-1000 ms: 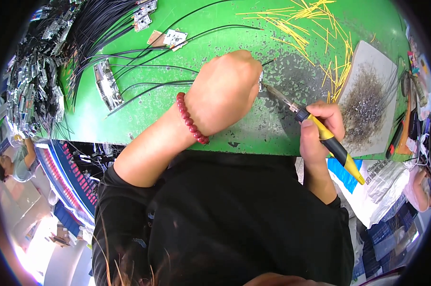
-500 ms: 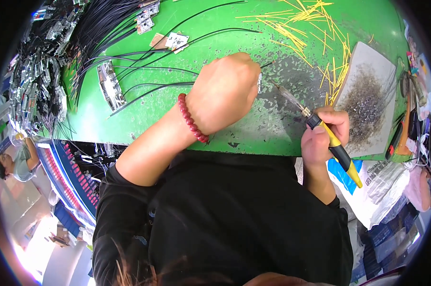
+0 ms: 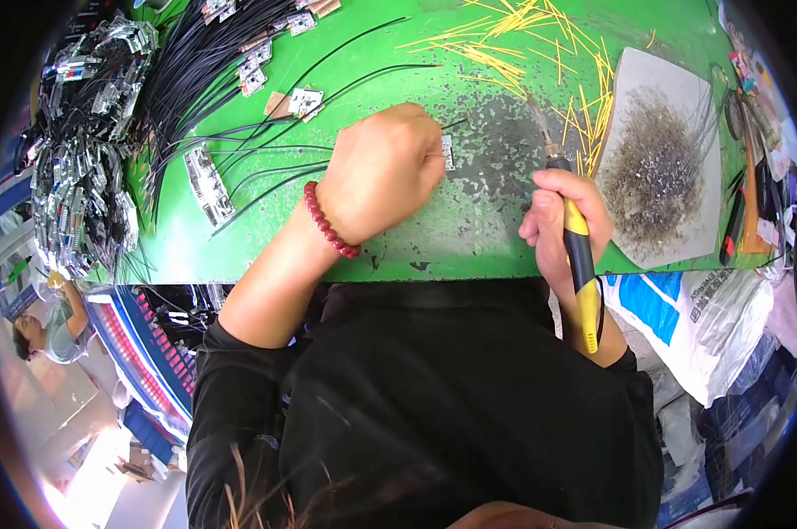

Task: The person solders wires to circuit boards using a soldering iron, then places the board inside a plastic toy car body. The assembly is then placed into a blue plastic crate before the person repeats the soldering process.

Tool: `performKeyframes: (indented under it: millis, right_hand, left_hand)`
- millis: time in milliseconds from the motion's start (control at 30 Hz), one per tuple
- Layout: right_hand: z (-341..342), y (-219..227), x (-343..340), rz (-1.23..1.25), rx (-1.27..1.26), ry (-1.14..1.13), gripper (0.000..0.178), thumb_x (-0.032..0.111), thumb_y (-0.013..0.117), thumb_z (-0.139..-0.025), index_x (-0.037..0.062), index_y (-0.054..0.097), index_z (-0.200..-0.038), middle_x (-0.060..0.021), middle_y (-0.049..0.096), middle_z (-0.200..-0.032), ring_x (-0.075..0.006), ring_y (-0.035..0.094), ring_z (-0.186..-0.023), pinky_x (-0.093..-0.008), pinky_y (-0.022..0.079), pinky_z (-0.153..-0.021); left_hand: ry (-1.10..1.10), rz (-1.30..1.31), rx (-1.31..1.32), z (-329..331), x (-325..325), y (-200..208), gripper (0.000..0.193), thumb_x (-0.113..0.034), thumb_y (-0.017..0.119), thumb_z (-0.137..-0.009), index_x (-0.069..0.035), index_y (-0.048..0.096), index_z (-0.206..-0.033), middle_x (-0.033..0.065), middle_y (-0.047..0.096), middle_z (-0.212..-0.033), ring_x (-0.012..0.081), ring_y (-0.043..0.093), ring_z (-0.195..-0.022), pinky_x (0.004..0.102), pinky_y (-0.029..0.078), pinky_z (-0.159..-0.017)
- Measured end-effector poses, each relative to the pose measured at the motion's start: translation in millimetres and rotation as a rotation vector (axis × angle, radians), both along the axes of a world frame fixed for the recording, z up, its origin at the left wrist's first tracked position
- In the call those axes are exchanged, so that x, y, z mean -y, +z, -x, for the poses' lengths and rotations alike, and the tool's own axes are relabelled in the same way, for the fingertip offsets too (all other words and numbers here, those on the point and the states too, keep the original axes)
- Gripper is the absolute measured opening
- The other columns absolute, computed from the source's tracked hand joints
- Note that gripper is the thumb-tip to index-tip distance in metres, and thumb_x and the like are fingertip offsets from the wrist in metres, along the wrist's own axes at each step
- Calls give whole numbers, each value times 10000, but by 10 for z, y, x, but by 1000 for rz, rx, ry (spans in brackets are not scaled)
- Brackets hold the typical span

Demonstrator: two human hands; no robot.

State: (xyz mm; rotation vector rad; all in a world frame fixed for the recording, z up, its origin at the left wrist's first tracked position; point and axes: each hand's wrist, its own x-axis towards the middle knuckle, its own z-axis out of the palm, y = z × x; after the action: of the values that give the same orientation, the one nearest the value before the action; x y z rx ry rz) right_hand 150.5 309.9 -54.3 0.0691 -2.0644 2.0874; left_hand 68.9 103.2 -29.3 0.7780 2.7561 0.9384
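Note:
My left hand (image 3: 389, 159), with a dark red bead bracelet (image 3: 328, 229) at its wrist, is closed over the green table, knuckles up. A small circuit board (image 3: 448, 152) pokes out at its fingers, which are mostly hidden. Black cables (image 3: 306, 169) run in under this hand from the left, and one thin dark end shows beyond it. In my right hand (image 3: 570, 220) is a yellow and black soldering iron (image 3: 576, 242), its handle gripped in the fingers. The iron's metal tip points away from me, close to the yellow sticks (image 3: 583, 123), apart from the board.
A grey slab (image 3: 627, 97) with dark residue lies to the right, with hand tools (image 3: 751, 212) beyond it. Bundled black cables (image 3: 196, 79) and a heap of metal-cased parts (image 3: 81, 194) fill the left. One long part (image 3: 206, 183) lies nearer. The green table (image 3: 469, 247) has worn paint.
My right hand has swung the soldering iron more upright, taking its tip away from the small board toward the yellow sticks. My left hand keeps its closed pose as the view shifts.

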Motion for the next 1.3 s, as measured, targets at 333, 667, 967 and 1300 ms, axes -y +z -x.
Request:
performKeyframes:
  millis: [333, 667, 967, 1300]
  right_hand:
    - [533, 377, 183, 33, 54, 124, 388, 8, 721, -811, 48, 557, -1160, -84, 681, -979, -98, 647, -799, -205, 506, -651]
    - [519, 190, 446, 18, -161, 100, 329, -70, 658, -831, 21, 562, -1132, -86, 670, -852, -120, 663, -770, -245, 536, -679]
    - [351, 186, 359, -101, -284, 61, 281, -90, 638, -841, -24, 544, -1097, -142, 688, -904, -195, 703, -830, -284, 578, -719]
    - [351, 200, 409, 27, -60, 112, 326, -76, 632, -852, 3, 545, -1156, -126, 637, -998, -193, 699, -895, -262, 564, -708]
  left_hand:
    - [-218, -187, -306, -32, 119, 187, 156, -48, 748, -692, -17, 618, -774, 107, 637, -862, 293, 634, -770, 370, 529, -665]
    - [259, -376, 214, -204, 17, 251, 124, -71, 712, -775, -25, 637, -863, 113, 648, -795, 251, 634, -667, 330, 505, -590]
    - [188, -392, -27, -287, 39, 195, 81, -53, 685, -775, -51, 607, -796, 97, 618, -753, 282, 614, -677, 364, 483, -576]
    - [171, -343, -85, -318, 29, 160, 100, -52, 695, -762, -65, 597, -774, 69, 618, -745, 264, 611, -649, 358, 481, -543]
